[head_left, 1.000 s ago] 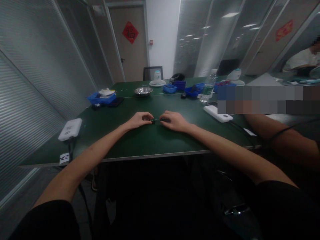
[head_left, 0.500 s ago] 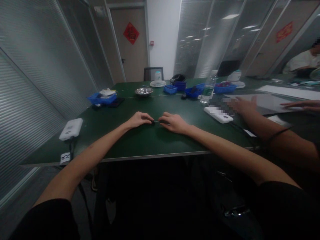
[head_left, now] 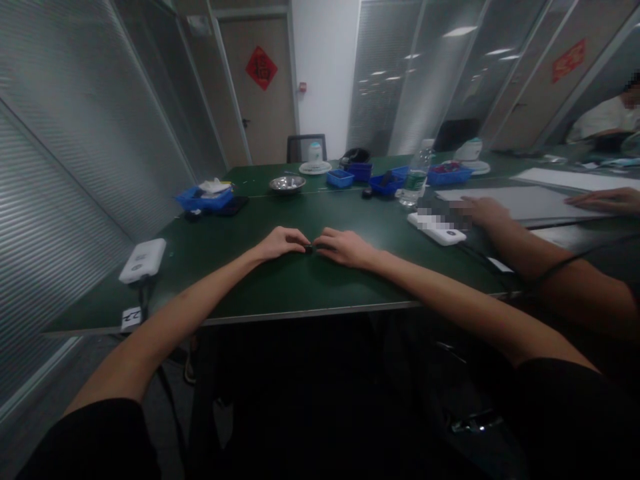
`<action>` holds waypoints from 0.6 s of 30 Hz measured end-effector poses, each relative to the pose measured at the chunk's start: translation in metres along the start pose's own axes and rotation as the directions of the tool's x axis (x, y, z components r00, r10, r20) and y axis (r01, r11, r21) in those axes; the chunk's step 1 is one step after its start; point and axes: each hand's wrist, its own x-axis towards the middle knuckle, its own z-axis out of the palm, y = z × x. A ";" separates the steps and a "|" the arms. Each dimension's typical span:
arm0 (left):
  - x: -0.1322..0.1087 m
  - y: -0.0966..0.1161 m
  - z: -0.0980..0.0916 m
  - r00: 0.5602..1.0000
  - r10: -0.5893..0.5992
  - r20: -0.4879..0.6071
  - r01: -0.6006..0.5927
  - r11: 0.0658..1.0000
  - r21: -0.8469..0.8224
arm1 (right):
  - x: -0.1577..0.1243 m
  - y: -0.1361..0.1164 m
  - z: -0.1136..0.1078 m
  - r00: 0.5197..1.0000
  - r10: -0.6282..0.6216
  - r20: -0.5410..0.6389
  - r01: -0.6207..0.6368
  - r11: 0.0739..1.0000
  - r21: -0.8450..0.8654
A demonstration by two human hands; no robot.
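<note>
The left hand (head_left: pixel 283 243) pinches a small black piece (head_left: pixel 309 249) between thumb and fingertips, low over the green table (head_left: pixel 270 287) and near the middle of its front part. The right hand (head_left: pixel 350 249) sits just beside it, fingers curled in towards the piece; whether they grip anything is too small and dark to tell. Beyond the hands stands a shiny metal bowl (head_left: pixel 287 189), with a small blue tray (head_left: pixel 340 182) to its right. Another blue tray (head_left: pixel 186 199), carrying white crumpled stuff, lies to the left of the bowl. Farther right, a clear bottle (head_left: pixel 415 181) stands upright behind a white device (head_left: pixel 437 231), partly pixelated, with a dark cable. A second white device (head_left: pixel 143 260) lies near the table's left edge. At the right, a co-worker's two hands rest on pale flat sheets (head_left: pixel 535 200). At the back, a door (head_left: pixel 257 113) bears a red diamond sign (head_left: pixel 261 67).
</note>
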 end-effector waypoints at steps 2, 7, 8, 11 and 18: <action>0.001 0.002 0.003 1.000 0.006 0.003 -0.006 1.000 0.017 | 0.001 0.002 0.002 1.000 -0.003 -0.004 0.003 0.999 0.037; 0.002 0.004 0.004 0.999 -0.017 0.033 0.017 1.000 0.009 | 0.004 0.009 0.008 0.998 -0.022 -0.061 0.032 0.986 0.166; 0.001 0.005 0.004 0.999 -0.007 0.039 0.006 1.000 0.019 | 0.005 0.011 0.009 0.998 -0.031 -0.063 0.043 0.978 0.206; 0.001 0.006 0.003 0.999 0.032 0.044 -0.034 0.998 0.058 | 0.005 0.012 0.010 0.997 -0.038 -0.067 0.054 0.962 0.267; 0.003 -0.002 -0.002 0.995 -0.060 0.083 0.058 0.998 0.030 | 0.002 0.005 0.004 0.996 0.006 -0.091 0.002 0.997 0.083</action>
